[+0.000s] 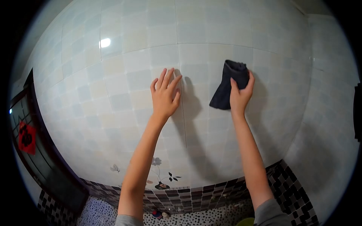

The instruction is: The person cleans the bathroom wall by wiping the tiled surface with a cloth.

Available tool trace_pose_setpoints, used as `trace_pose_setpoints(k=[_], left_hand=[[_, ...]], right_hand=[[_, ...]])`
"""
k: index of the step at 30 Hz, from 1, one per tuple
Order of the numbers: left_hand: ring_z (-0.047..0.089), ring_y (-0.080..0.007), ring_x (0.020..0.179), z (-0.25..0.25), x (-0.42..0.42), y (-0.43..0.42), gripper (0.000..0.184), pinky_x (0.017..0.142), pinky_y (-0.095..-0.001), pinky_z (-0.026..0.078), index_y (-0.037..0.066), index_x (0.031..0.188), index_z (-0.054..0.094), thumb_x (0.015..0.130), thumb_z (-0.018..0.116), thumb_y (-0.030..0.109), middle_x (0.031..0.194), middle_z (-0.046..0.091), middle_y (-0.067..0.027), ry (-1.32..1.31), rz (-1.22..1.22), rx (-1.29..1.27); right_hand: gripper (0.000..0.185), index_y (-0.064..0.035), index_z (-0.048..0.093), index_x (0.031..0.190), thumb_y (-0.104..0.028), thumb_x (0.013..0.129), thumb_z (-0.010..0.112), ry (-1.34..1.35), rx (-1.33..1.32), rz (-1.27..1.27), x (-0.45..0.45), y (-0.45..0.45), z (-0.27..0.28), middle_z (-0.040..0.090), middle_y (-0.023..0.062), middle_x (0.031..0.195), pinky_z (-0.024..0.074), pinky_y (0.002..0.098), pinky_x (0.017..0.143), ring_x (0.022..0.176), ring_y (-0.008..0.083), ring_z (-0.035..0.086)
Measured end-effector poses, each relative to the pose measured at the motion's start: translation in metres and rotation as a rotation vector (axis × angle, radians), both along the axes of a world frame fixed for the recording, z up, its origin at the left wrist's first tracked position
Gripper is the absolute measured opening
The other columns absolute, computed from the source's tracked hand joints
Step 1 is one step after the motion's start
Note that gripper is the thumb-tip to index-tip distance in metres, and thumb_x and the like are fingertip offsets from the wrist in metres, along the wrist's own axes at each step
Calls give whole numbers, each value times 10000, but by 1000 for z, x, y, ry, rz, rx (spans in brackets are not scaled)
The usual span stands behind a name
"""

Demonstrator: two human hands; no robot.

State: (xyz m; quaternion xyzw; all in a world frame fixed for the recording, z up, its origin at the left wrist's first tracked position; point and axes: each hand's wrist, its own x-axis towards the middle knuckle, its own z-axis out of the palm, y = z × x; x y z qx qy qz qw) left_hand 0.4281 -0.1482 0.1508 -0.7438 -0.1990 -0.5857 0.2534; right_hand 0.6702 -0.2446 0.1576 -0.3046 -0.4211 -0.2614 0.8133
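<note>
A dark folded cloth [225,88] is gripped in my right hand [241,94], thumb across its front and fingers behind its right edge. The cloth is up at the pale tiled wall [143,124], its lower left corner hanging down; whether it presses on the tiles I cannot tell. To the left, my left hand [165,96] is raised with fingers spread and nothing in it. Its fingertips are at or very near the wall, beside a vertical tile joint. Both arms cast shadows on the tiles.
A dark-framed door [45,162] with a red paper sign [27,138] stands at left. Dark mosaic tiles [200,196] band the lower wall. Small bottles [157,214] sit on the pebble-patterned floor [98,213], near a green rounded object [246,222]. A dark item [357,113] hangs at far right.
</note>
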Motion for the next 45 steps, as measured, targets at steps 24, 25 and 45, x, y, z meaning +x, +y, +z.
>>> trace_pose_setpoints(k=[24, 25, 45], left_hand=[[281, -289, 1599, 26, -14, 29, 683, 1270, -502, 132, 147, 1578, 491, 896, 519, 117, 1694, 386, -76, -144, 51, 95], [282, -291, 1598, 29, -16, 28, 674, 1270, -499, 126, 161, 1565, 512, 892, 520, 112, 1695, 385, -80, -159, 118, 106], [254, -324, 1607, -12, -7, 36, 670, 1262, -579, 96, 253, 1613, 459, 947, 500, 199, 1738, 285, -127, -85, 369, 85]], right_hand=[[628, -165, 655, 1332, -170, 729, 831, -688, -55, -351, -85, 61, 89, 710, 126, 1284, 568, 429, 1000, 1182, 322, 687], [637, -167, 662, 1328, -171, 718, 844, -715, -60, -347, -85, 61, 88, 711, 124, 1282, 569, 427, 1002, 1177, 318, 690], [677, -160, 654, 1324, -21, 677, 799, -693, -121, -407, -47, 46, 19, 696, 112, 1273, 568, 428, 988, 1174, 326, 680]])
